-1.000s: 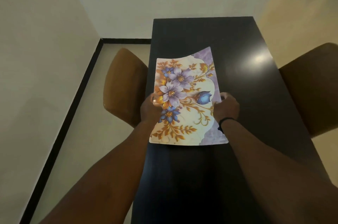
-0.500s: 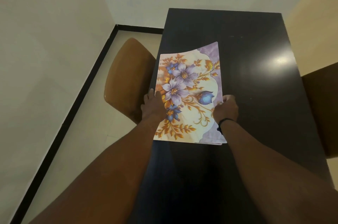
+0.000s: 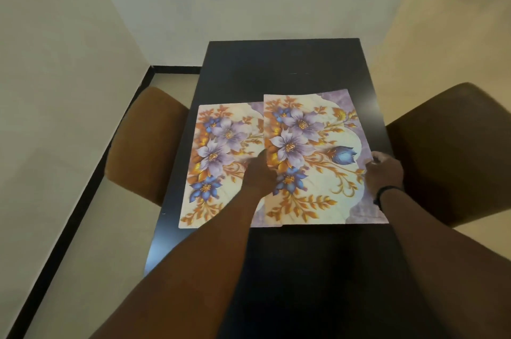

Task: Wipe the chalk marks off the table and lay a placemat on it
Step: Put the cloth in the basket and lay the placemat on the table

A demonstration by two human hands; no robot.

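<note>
Now two flowered placemats lie on the dark table (image 3: 276, 62), side by side with their long axes running away from the person. The left mat (image 3: 218, 161) looks flat on the left half of the table. The right mat (image 3: 318, 156) overlaps the left mat's right edge, and its far right corner curls up a little. The left hand (image 3: 258, 175) sits at the seam between the two, its fingers tucked at the right mat's left edge; whether they pinch that edge or only press there cannot be told. The right hand (image 3: 383, 172) is curled at the right mat's right edge, apparently pinching it between thumb and fingers. So both hands flank the right mat across its short axis, each at mid-length. No chalk marks show on the bare dark surface, so the wiping seems done. What matters next is the overlap: the right mat probably wants to go rightward, toward the right hand, until its left edge clears the left mat. There is little bare table beyond its right edge, so the margin looks thin. Brown chairs stand at either side.
</note>
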